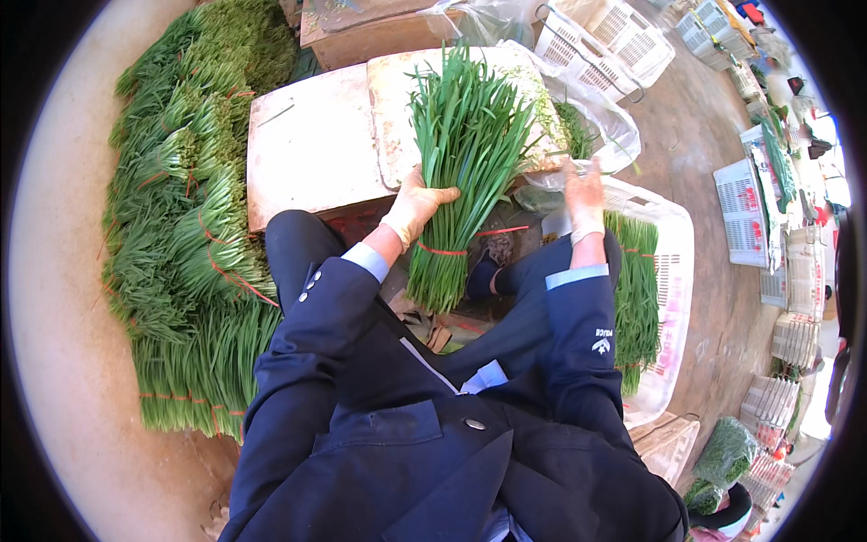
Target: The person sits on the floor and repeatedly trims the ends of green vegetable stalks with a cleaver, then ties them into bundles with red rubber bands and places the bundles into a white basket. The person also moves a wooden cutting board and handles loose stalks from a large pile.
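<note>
My gloved left hand [421, 203] grips a bundle of green garlic chives [467, 129] around its middle. The leaf tips fan out over a pale, worn board [399, 108], and the cut stems hang between my knees. A red tie [441, 250] circles the bundle below my hand, with one loose end sticking out to the right. My gloved right hand [584, 200] is raised beside the board's right corner, fingers apart, with nothing visible in it. Close behind those fingers is a clear plastic bag [620, 139].
Tied chive bundles [196, 223] are heaped along the wall on my left. At my right knee, a white plastic crate [677, 271] holds more bundles. Another white crate [609, 40], with a metal hook [589, 57] across it, stands at the upper right. More crates [745, 210] line the far right.
</note>
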`<state>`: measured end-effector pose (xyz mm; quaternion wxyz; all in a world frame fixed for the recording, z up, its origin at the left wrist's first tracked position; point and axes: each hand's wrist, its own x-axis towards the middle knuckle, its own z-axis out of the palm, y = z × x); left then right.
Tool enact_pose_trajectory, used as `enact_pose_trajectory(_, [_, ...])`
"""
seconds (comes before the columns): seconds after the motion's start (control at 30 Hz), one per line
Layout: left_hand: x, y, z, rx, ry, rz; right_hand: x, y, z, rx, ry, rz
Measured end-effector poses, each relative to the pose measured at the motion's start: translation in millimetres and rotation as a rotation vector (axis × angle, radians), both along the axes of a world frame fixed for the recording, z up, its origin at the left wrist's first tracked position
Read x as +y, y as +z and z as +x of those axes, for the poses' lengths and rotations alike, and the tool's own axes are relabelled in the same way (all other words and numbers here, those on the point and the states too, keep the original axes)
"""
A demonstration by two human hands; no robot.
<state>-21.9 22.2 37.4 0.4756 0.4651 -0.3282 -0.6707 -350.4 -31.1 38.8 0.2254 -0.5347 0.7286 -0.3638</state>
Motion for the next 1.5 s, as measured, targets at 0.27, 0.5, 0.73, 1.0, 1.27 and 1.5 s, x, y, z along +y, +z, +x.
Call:
enact_pose_trajectory(0.27, [11.8, 10.1, -14.3, 0.138, -0.077, 0.076, 43.8, 5.3, 126.9, -0.606, 0.258, -0.136])
enact_pose_trajectory(0.5, [8.9, 1.9, -11.8, 0.211, -0.011, 0.127, 34.8, -8.1, 93.8, -0.866, -0.019, 0.042])
enact_pose_trajectory(0.73, [6.5, 4.0, -6.5, 0.176, 0.056, 0.184, 37.3, 2.2, 83.8, -0.852, 0.171, -0.024])
enact_pose_trajectory(1.0, [-21.4, -23.8, 24.6, 0.037, 0.245, -0.033, 73.4, 28.0, 39.0, -0.064, 0.062, 0.146])
enact_pose_trajectory(1.27, [-11.8, 3.0, 37.4, 0.305, 0.017, 0.057, 120.6, 9.9, 142.2, -0.234, 0.571, 0.091])
enact_pose_trajectory(1.5, [-17.3, 34.2, 31.7, 0.246, -0.161, 0.112, 119.4, 21.5, 154.1, -0.667, 0.34, -0.016])
